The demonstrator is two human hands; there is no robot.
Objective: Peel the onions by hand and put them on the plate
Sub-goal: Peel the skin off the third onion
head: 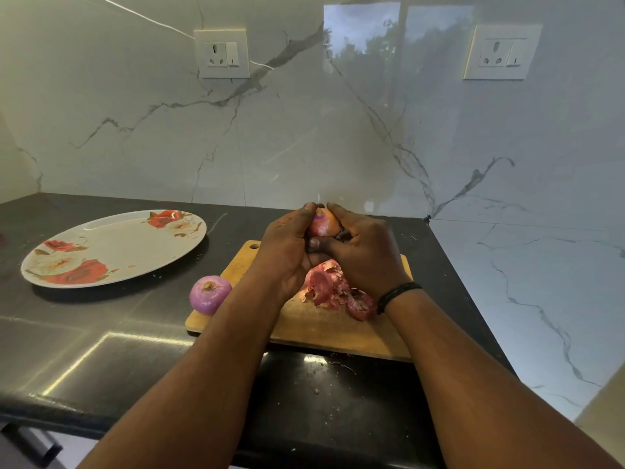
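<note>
Both hands hold one pinkish-orange onion (324, 224) above the wooden cutting board (341, 333). My left hand (287, 252) grips it from the left, and my right hand (363, 255) grips it from the right, thumb across its front. Most of the onion is hidden by fingers. A peeled purple onion (209, 294) lies at the board's left edge, root end up. A pile of reddish onion skins (333, 289) lies on the board under my hands. The oval floral plate (111, 247) sits to the left with no onion on it.
The black countertop (101, 350) meets a marble wall behind and on the right. Two wall sockets (221, 54) (500, 52) are mounted above. Small skin scraps (338, 365) lie on the counter in front of the board. A dark handle (30, 445) shows at bottom left.
</note>
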